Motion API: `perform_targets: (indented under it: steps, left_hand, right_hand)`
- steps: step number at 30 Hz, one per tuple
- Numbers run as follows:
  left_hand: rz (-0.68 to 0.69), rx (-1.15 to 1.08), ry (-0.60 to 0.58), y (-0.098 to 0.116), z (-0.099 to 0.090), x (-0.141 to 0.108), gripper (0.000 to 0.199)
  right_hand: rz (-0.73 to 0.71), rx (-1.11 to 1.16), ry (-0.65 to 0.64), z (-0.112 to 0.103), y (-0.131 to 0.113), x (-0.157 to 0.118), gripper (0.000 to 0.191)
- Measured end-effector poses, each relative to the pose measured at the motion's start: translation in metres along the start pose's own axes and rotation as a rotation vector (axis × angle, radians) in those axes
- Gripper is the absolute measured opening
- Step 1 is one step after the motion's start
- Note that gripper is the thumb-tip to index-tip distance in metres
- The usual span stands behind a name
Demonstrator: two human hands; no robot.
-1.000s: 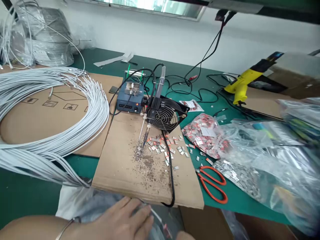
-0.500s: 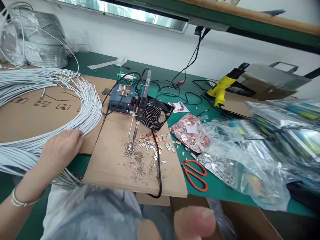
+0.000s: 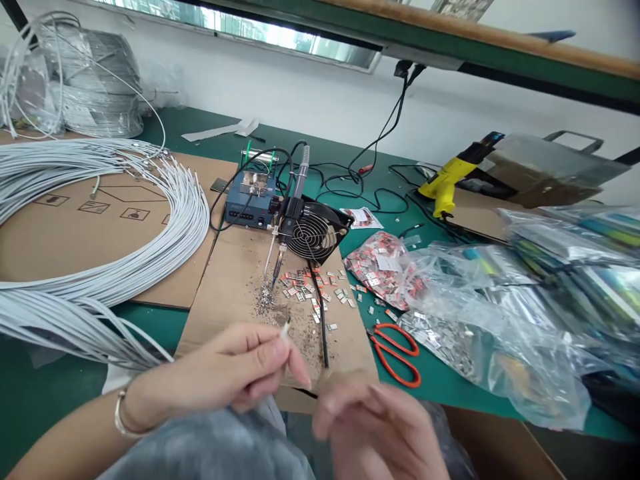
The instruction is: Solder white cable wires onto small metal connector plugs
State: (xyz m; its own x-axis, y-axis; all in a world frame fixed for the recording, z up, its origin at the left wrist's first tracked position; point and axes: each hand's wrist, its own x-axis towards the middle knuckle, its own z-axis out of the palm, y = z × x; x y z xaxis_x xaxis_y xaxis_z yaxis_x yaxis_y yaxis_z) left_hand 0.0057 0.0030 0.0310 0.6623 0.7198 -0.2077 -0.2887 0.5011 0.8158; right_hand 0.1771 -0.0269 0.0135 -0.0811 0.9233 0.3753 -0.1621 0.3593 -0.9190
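My left hand (image 3: 250,363) pinches a white cable (image 3: 285,328) between thumb and forefinger. Its short dark-tipped end sticks up over the cardboard. To the right, lower in view, my right hand (image 3: 383,427) is smeared by motion with its fingers bent. Whether it holds anything I cannot make out. Beyond my hands, a soldering iron (image 3: 293,207) leans tip-down in a holder. Small metal and orange connector pieces (image 3: 300,287) lie scattered near its tip. Left of my left hand, a thick coil of white cables (image 3: 193,227) rests on cardboard.
A blue soldering station (image 3: 245,210) and a black fan (image 3: 320,233) stand behind the cardboard sheet (image 3: 210,320). Orange-handled scissors (image 3: 400,360) lie right, beside plastic bags of small parts (image 3: 445,340). Further back is a yellow heat gun (image 3: 450,177); a shelf (image 3: 500,40) crosses above.
My left hand has left the cable coil and moved right, a cable end now in its fingers. My right hand has risen further into view.
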Motion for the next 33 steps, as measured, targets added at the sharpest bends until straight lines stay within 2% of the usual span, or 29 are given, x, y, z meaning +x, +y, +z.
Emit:
perform_targets:
  steps: [3, 6, 9, 14, 18, 22, 25, 29, 31, 33]
  left_hand:
    - [-0.080, -0.067, 0.006, -0.036, -0.004, -0.006, 0.036]
    - [-0.056, -0.150, -0.029, -0.057, -0.010, -0.013, 0.035]
    - [-0.081, -0.130, 0.020, -0.061, -0.012, -0.016, 0.036]
    - [-0.118, -0.024, 0.189, -0.057, -0.009, -0.020, 0.040]
    - [-0.108, 0.015, 0.194, -0.056, -0.009, -0.024, 0.040]
    - [-0.135, 0.069, 0.198, -0.058, -0.011, -0.026, 0.041]
    - [-0.128, 0.280, 0.248, -0.058, -0.010, -0.028, 0.038]
    - [0.007, 0.769, 0.312, -0.056, -0.006, -0.030, 0.032]
    - [0.065, 0.881, 0.331, -0.055, -0.004, -0.029, 0.032]
    - [0.074, 0.884, 0.339, -0.054, -0.003, -0.029, 0.031]
  right_hand:
    - [0.162, -0.245, -0.008, -0.011, 0.019, 0.003, 0.024]
    - [0.292, -0.220, -0.191, -0.011, 0.029, 0.006, 0.015]
    - [0.372, -0.095, -0.337, -0.006, 0.031, 0.009, 0.010]
    - [0.369, -0.066, -0.369, -0.002, 0.031, 0.013, 0.004]
    - [0.348, -0.009, -0.443, -0.007, 0.032, 0.013, 0.003]
    - [0.293, -0.080, -0.431, -0.009, 0.029, 0.014, 0.004]
    - [0.274, -0.163, -0.425, -0.008, 0.028, 0.015, 0.002]
    - [0.332, -0.047, -0.345, -0.003, 0.034, 0.013, 0.012]
    - [0.369, 0.016, -0.270, 0.003, 0.038, 0.009, 0.018]
    - [0.388, 0.084, -0.199, 0.007, 0.042, 0.006, 0.019]
